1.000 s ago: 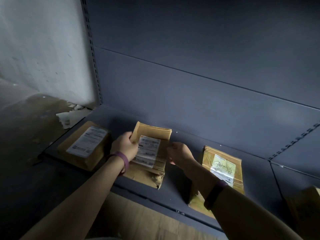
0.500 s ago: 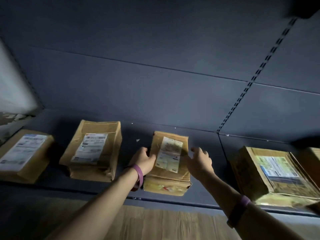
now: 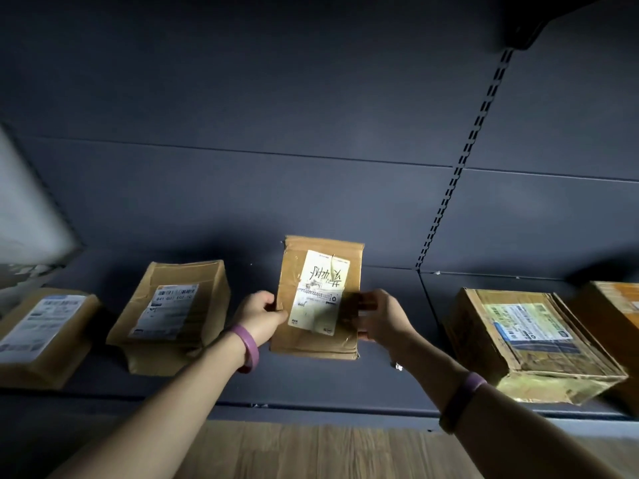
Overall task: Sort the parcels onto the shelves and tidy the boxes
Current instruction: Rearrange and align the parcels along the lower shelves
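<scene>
A brown cardboard parcel point(image 3: 321, 295) with a pale yellow label and black handwriting is tilted up above the dark grey bottom shelf point(image 3: 311, 385). My left hand point(image 3: 262, 314) grips its left edge and my right hand point(image 3: 380, 318) grips its right edge, fingers curled over the front. Both wrists wear purple bands. Two parcels with white labels lie on the shelf to the left, a near one point(image 3: 173, 309) and a far one point(image 3: 45, 333). A bigger taped box point(image 3: 525, 340) lies to the right.
Another box point(image 3: 619, 316) shows at the far right edge. A slotted upright point(image 3: 463, 160) divides the dark back panel. A shelf bracket point(image 3: 525, 32) juts out at the top right. Wooden floor point(image 3: 311, 451) runs below the shelf. A white wall point(image 3: 24, 209) stands at the left.
My view has swung right along the shelf. Both hands went from the second parcel to the yellow-labelled one and have lifted and tilted it up.
</scene>
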